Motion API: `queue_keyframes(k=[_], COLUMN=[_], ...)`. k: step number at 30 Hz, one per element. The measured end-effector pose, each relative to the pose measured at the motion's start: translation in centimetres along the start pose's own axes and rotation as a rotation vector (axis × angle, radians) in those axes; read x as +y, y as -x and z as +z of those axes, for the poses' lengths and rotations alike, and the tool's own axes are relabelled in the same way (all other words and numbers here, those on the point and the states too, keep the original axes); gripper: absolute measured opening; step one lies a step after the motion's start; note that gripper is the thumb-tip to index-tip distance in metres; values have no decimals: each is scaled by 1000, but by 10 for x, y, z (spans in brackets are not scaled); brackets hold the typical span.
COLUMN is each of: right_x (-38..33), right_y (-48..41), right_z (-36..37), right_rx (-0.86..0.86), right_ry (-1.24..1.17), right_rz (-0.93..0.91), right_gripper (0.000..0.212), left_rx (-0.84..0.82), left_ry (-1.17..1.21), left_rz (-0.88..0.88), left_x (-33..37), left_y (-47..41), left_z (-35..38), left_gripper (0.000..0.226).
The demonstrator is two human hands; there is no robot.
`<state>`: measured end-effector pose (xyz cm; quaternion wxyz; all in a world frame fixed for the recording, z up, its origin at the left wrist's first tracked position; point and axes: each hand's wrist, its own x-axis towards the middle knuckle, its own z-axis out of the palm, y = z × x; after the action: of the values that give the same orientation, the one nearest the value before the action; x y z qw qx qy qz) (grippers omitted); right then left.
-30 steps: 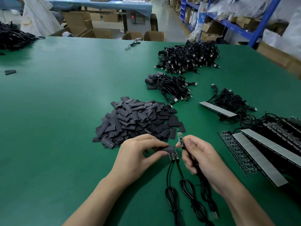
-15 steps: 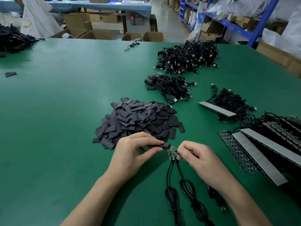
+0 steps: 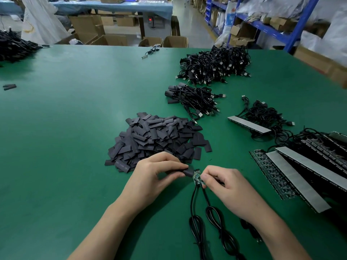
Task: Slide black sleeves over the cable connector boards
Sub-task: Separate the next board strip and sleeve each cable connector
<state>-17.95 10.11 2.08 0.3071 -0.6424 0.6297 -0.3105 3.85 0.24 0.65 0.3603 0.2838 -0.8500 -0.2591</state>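
At sleeve (image 3: pixel 187 172) mouth, connector board (image 3: pixel 197 177), boxes (image 3: pixel 175 42) beyond

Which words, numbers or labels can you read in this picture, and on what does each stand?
No text reads clearly.
Faint white print on a black sleeve at the pile's near edge: too small to read.
Red digits on a display under the far table: blurred.
Coloured print on a white bag by the shelves: blurred.

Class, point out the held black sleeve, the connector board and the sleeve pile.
held black sleeve (image 3: pixel 188 172), head view, exposed end.
connector board (image 3: pixel 197 177), head view, bare green face.
sleeve pile (image 3: pixel 155 139), head view, heap's centre.
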Motion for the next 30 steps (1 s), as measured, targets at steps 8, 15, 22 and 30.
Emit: queue_keyframes(k=[8,15,22,30], right_x=[2,4,5,4], right_y=[1,2,2,3], right_z=[1,-2,-1,1], right_rx=[-40,-54,-59,-29], right_ry=[60,65,53,45], right_rz=[5,1,7,28], right_gripper=[28,29,30,27], left_rx=[-71,-104,-147,-173], left_ry=[-40,-1,7,34], left_rz=[47,14,4,-6], left_x=[0,4,3,4], left_y=[1,-1,-1,-1], left_z=[-1,-1,-2,-1], left_gripper=[19,19,19,20])
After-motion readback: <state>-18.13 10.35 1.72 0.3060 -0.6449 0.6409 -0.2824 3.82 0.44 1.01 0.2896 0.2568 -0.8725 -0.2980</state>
